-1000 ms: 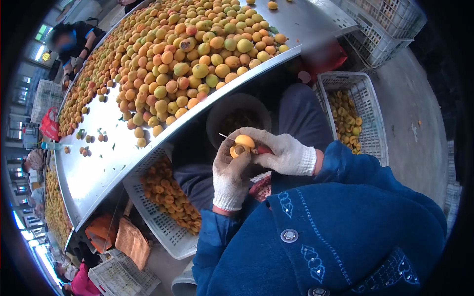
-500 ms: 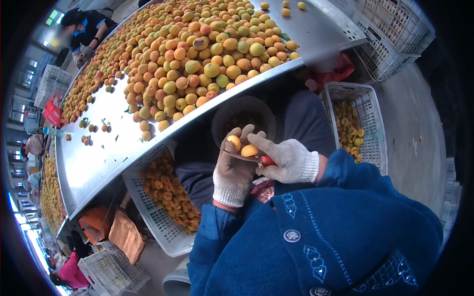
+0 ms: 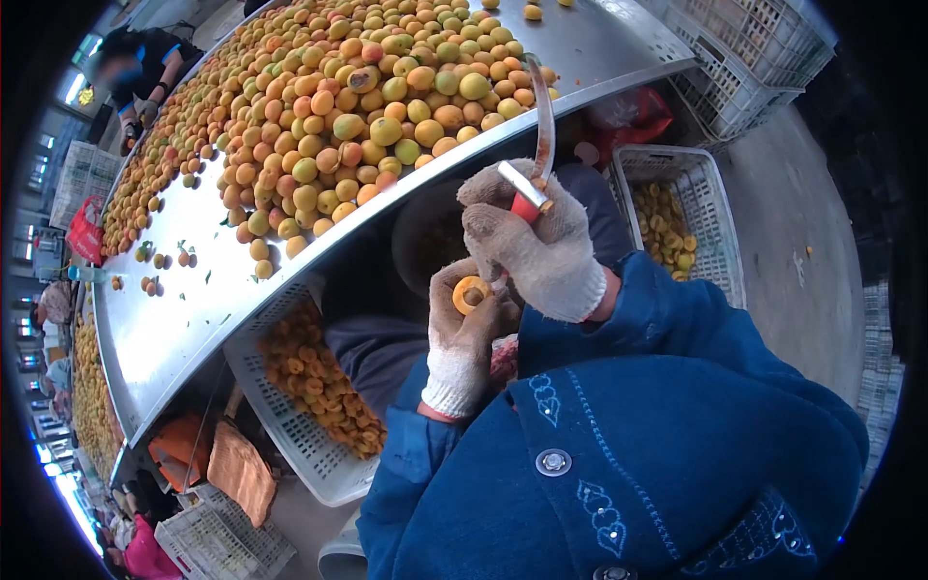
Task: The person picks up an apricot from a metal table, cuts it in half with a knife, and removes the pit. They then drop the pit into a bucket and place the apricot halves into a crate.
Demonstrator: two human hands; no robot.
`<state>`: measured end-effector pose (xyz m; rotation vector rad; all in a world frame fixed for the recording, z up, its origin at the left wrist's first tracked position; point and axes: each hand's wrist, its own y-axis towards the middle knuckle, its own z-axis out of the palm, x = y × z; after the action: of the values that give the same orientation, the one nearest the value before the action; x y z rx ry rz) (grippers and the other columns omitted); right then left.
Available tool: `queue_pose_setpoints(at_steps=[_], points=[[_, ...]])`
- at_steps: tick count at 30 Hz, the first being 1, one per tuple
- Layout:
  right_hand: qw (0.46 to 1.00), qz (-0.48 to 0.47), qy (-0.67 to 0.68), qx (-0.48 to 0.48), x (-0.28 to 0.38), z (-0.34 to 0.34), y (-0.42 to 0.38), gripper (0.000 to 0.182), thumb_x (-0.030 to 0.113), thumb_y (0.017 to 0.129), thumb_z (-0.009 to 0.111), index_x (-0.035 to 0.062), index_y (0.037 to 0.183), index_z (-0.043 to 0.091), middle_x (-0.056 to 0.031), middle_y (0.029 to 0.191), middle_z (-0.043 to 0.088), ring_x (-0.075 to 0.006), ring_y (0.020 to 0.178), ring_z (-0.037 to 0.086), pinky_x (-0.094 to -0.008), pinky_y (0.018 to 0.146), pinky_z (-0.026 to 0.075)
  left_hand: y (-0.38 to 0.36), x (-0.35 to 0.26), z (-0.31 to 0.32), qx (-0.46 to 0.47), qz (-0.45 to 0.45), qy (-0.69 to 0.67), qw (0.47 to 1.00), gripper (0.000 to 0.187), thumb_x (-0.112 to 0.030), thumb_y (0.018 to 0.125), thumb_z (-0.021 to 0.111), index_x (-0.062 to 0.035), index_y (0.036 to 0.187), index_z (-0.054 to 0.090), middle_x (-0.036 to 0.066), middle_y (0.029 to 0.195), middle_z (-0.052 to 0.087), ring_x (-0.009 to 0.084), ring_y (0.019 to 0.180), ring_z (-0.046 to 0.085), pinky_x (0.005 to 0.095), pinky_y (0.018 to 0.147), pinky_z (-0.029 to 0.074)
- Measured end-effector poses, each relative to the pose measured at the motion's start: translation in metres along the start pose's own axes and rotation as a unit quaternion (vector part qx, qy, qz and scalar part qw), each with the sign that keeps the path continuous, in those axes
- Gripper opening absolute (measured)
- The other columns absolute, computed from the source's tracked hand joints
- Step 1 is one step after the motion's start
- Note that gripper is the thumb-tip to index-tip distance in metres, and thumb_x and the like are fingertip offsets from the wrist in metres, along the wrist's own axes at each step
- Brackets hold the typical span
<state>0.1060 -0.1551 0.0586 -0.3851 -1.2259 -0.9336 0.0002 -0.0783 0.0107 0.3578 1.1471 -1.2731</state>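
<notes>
In my left hand point(image 3: 458, 329), gloved in soiled white knit, is a cut apricot half point(image 3: 472, 295). Its cut face is turned up, with a dark round centre showing. My right hand point(image 3: 543, 237), in a matching glove, grips a curved knife point(image 3: 544, 126) by its red handle, the blade pointing up and away toward the table edge. The right fingertips are close above the left hand. Below and beyond my hands, a round bucket point(image 3: 411, 242) stands in shadow between my knees.
Whole apricots point(image 3: 319, 126) are heaped on the metal table point(image 3: 164, 319). White crates with cut apricots stand on both sides of me, the left crate point(image 3: 333, 488) and the right crate point(image 3: 720, 208). Stacked crates point(image 3: 744, 68) rise at upper right. A person point(image 3: 145, 72) works across the table.
The knife has swung away from the fruit, its blade now pointing up, and my right hand has risen. The apricot in my left hand now shows its cut face.
</notes>
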Motion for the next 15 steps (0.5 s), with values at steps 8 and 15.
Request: queue_pose_setpoints(at_steps=[8, 15], points=[[1.000, 0.015, 0.021, -0.014, -0.010, -0.002, -0.008, 0.021, 0.008, 0.095, 0.059, 0.0048, 0.115, 0.054, -0.0026, 0.081, 0.058, -0.0060, 0.064, 0.055, -0.0200, 0.056, 0.046, 0.000, 0.006, 0.001, 0.002, 0.019, 0.001, 1.000, 0.037, -0.010, 0.090, 0.062, -0.0056, 0.121, 0.042, 0.012, 0.105, 0.056, 0.0170, 0.082, 0.064, 0.0289, 0.074, 0.056], [0.995, 0.046, 0.039, -0.082, -0.022, -0.001, -0.007, 0.015, 0.016, 0.096, 0.059, 0.0073, 0.108, 0.056, -0.0010, 0.076, 0.057, -0.0081, 0.062, 0.055, -0.0221, 0.056, 0.046, 0.003, 0.022, -0.002, -0.004, 0.057, 0.109, 0.992, 0.040, -0.008, 0.090, 0.060, -0.0061, 0.126, 0.042, 0.011, 0.112, 0.054, 0.0179, 0.102, 0.057, 0.0297, 0.090, 0.048]])
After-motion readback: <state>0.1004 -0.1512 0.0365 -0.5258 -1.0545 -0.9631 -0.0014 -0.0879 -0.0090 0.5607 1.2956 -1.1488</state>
